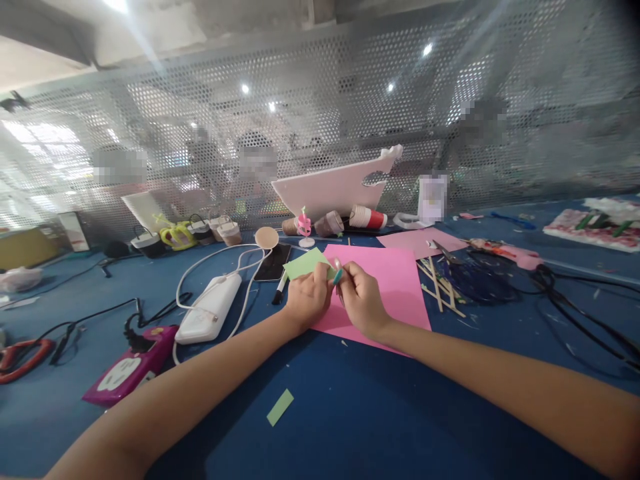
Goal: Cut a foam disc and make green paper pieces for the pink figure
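Note:
My left hand [306, 297] is closed on a light green piece of paper [306, 263], holding it up over a pink sheet [395, 280] that lies on the blue table. My right hand [361, 297] is closed beside it, pinching the green paper's right edge together with a small teal thing [339, 275] I cannot make out. Both hands touch at the fingertips above the pink sheet's left part.
A white power bank [207, 317] with cables, a phone [273, 261], a black marker [280, 290] and a magenta device [131, 367] lie left. Wooden sticks [440, 283], scissors [447, 255] and black wires [565, 293] lie right. A green paper strip [280, 407] lies near me. Paper cups [367, 217] and a white foam board [335, 187] stand at the mesh wall.

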The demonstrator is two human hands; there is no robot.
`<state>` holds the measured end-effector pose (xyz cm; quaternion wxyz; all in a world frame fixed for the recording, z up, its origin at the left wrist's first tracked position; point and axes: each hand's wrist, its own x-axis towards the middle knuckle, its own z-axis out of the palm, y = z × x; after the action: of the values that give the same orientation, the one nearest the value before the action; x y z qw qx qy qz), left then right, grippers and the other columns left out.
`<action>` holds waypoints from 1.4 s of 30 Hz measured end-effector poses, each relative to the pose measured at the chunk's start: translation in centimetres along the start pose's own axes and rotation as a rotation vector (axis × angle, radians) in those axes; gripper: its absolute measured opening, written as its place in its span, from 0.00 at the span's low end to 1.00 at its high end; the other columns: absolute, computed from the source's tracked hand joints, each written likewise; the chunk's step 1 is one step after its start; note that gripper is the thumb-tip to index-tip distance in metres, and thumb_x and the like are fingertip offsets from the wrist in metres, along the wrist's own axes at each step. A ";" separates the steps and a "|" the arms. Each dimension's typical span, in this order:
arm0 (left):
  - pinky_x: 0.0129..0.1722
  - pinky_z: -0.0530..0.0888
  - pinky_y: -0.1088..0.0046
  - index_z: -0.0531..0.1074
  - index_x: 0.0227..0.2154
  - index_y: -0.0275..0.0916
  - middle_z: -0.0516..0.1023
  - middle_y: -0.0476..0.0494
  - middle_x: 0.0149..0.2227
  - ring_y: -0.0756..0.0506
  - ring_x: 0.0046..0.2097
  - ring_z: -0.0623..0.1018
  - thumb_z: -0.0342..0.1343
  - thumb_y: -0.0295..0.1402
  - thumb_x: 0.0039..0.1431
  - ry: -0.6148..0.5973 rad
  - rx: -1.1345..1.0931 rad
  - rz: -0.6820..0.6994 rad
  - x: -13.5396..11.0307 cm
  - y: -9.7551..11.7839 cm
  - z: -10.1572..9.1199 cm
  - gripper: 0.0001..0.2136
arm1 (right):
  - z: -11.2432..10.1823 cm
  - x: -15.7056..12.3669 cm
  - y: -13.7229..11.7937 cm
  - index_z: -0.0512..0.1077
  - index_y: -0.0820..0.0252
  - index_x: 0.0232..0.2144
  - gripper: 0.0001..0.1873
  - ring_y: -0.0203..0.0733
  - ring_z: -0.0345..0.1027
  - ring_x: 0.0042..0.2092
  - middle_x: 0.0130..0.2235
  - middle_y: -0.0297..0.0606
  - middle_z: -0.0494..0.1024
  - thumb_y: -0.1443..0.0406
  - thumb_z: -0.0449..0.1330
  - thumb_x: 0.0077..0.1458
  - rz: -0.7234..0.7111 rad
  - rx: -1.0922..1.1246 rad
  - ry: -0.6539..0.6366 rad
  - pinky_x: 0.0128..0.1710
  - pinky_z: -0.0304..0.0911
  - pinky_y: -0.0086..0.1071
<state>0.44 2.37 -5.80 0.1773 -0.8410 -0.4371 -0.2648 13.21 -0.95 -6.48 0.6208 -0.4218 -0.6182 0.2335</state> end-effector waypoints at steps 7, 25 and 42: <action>0.24 0.64 0.72 0.67 0.38 0.34 0.75 0.41 0.23 0.44 0.27 0.76 0.38 0.36 0.64 -0.024 -0.036 -0.031 0.1 0.1 0.0 0.14 | 0.0 0.1 -0.1 0.59 0.55 0.23 0.17 0.34 0.58 0.20 0.19 0.30 0.65 0.56 0.47 0.62 0.005 -0.004 -0.006 0.23 0.54 0.29; 0.20 0.61 0.77 0.63 0.24 0.39 0.64 0.54 0.15 0.53 0.18 0.65 0.39 0.48 0.63 -0.139 -1.025 -0.252 0.8 -0.2 0.9 0.20 | -0.8 0.9 1.3 0.57 0.55 0.23 0.18 0.36 0.58 0.22 0.20 0.31 0.64 0.55 0.46 0.63 -0.118 -0.104 -0.080 0.25 0.53 0.31; 0.25 0.65 0.74 0.62 0.22 0.39 0.65 0.52 0.18 0.50 0.24 0.69 0.41 0.40 0.64 -0.031 -0.940 -0.355 0.9 0.8 0.9 0.17 | -0.8 1.3 1.8 0.60 0.56 0.22 0.21 0.36 0.61 0.23 0.20 0.32 0.67 0.52 0.47 0.62 -0.071 -0.091 -0.115 0.25 0.55 0.30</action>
<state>1.82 2.98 -6.08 -0.2750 -0.7466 -0.4094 -0.4465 14.56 0.89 -7.13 0.5723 -0.4131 -0.6775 0.2070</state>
